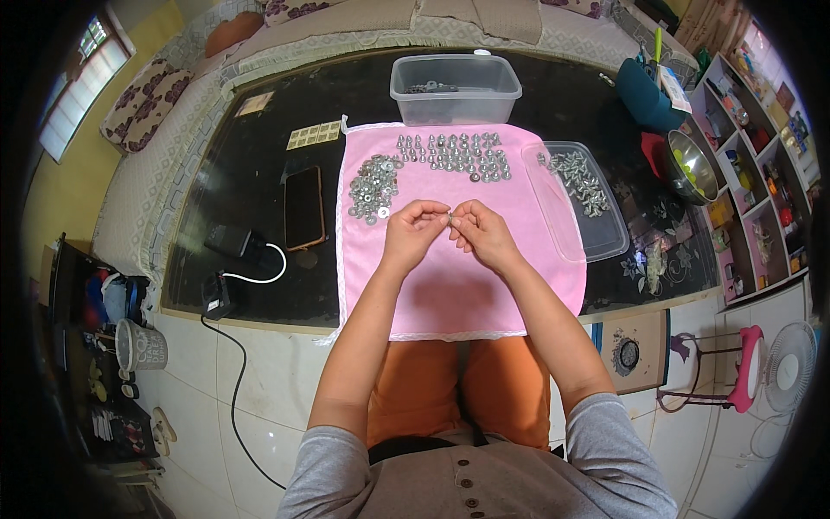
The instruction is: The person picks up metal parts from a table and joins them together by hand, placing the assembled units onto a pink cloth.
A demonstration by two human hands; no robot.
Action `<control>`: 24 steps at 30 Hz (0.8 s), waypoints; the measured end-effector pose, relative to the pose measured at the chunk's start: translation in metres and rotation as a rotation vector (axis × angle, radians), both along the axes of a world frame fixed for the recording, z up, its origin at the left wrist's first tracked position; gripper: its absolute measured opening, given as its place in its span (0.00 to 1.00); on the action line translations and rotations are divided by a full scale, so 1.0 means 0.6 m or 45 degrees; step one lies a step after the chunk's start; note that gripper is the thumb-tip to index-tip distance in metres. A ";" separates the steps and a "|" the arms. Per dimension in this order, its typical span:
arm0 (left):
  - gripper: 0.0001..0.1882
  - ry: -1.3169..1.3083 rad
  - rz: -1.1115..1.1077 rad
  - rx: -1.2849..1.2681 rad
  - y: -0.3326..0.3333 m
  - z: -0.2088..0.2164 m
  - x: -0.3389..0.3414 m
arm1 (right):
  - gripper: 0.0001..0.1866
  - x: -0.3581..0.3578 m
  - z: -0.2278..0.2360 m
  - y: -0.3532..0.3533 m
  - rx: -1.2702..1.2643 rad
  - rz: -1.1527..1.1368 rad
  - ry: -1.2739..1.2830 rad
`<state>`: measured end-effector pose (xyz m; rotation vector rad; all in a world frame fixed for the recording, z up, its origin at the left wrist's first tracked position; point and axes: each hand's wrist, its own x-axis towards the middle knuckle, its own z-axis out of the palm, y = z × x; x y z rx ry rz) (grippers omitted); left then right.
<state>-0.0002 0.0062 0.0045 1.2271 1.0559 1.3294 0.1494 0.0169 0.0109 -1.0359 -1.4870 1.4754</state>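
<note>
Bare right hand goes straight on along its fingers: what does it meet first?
Likely the bare left hand, whose fingertips sit just across the small silver-grey metal piece at the pinch; exact depth is unclear.

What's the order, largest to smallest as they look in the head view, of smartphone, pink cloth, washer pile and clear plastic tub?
1. Pink cloth
2. Clear plastic tub
Smartphone and washer pile: both smaller, too alike to rank.

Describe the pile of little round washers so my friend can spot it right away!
Find the glossy black table, then the pink, white-edged rectangular cloth on it. Near the cloth's left edge, beyond the left hand, lies a heap of round, silvery metal washers. It is a loose jumble, while the silvery metal pieces to its right stand in rows.
</note>
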 end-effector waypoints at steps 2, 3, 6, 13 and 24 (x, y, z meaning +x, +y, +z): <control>0.08 -0.029 -0.040 0.030 0.001 -0.004 -0.001 | 0.06 0.000 -0.001 0.000 0.008 0.003 0.004; 0.08 -0.033 -0.032 0.093 0.002 -0.005 0.000 | 0.06 0.000 -0.002 0.001 0.013 0.004 0.002; 0.07 -0.028 -0.005 0.030 -0.004 0.012 0.003 | 0.06 0.000 0.003 -0.001 0.004 -0.001 -0.014; 0.07 0.001 -0.019 0.218 0.001 -0.002 0.001 | 0.06 0.000 0.002 -0.001 0.002 -0.004 -0.019; 0.08 -0.045 -0.058 0.089 0.000 -0.001 -0.001 | 0.05 0.000 0.003 -0.002 -0.003 0.001 -0.025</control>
